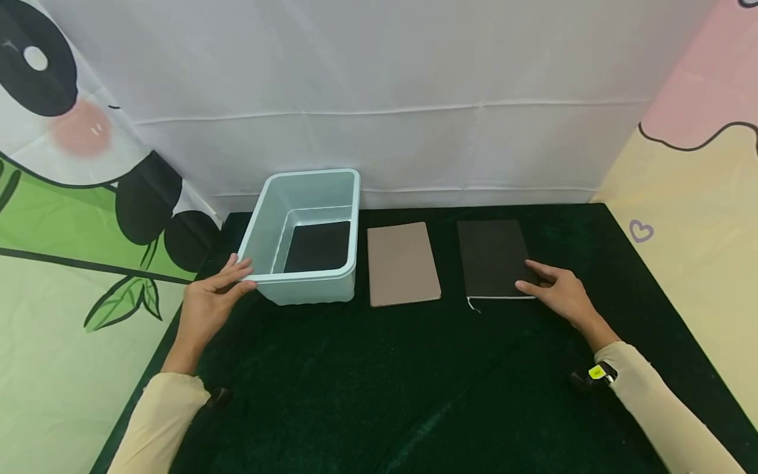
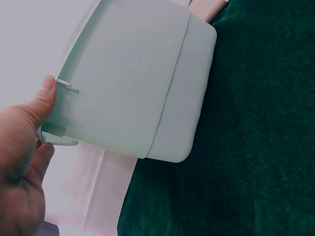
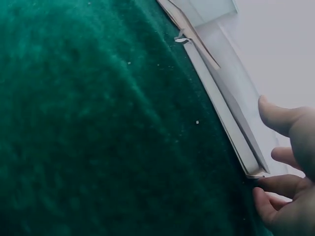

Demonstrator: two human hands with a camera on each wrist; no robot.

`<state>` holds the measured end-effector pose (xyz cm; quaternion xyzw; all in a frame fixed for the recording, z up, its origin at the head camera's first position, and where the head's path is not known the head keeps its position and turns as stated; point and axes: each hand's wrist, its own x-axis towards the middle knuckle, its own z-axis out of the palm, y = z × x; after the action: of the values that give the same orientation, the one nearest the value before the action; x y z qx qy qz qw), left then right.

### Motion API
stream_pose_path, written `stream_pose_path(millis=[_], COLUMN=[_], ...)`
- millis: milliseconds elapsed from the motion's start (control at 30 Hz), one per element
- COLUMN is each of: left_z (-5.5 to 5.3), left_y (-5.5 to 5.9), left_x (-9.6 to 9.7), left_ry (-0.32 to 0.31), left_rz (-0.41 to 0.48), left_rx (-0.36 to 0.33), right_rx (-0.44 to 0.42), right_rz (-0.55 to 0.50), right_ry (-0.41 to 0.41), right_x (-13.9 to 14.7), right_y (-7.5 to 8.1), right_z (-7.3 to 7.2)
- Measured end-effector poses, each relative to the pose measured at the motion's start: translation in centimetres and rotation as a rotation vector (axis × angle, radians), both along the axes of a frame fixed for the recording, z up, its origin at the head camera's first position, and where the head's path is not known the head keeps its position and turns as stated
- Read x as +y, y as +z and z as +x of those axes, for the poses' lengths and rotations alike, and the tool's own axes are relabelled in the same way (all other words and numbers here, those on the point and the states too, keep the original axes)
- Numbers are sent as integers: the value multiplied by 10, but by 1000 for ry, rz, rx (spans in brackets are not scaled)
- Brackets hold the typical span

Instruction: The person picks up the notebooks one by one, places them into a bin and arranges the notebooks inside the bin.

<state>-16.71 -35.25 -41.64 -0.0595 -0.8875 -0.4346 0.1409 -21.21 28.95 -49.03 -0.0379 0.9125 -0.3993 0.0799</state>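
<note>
My left hand (image 1: 208,306) holds the near left corner of a pale blue plastic bin (image 1: 308,288). The left wrist view shows the thumb (image 2: 43,101) on the bin's outer wall and the other fingers at its rim. To the right, my right hand (image 1: 562,294) is at the right edge of a black notebook (image 1: 493,258) with a white ribbon. In the right wrist view its fingers are beside the notebook's corner, and the thumb (image 3: 278,118) stands apart above the cover. A flat black item (image 1: 318,247) lies inside the bin.
Between the bin and the black notebook lies a beige notebook (image 1: 404,264). All of this is on a dark green velvet cloth (image 1: 379,388). A white curtain (image 1: 414,99) hangs behind, with printed cloths at both sides.
</note>
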Motion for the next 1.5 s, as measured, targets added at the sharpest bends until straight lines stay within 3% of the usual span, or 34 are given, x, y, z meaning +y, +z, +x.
stream_pose_path(millis=[467,933,1500], left_z=[0,-1,-1], left_y=[0,-1,-3], left_x=[0,0,0], left_ry=[6,9,14], left_rz=[9,7,6], left_rx=[-5,4,0], right_rx=[68,-55,-13], right_rz=[148,48,28], right_ry=[21,-90,-137], right_x=[-7,-19,-30], right_y=[-5,3,8], right_z=[2,2,3])
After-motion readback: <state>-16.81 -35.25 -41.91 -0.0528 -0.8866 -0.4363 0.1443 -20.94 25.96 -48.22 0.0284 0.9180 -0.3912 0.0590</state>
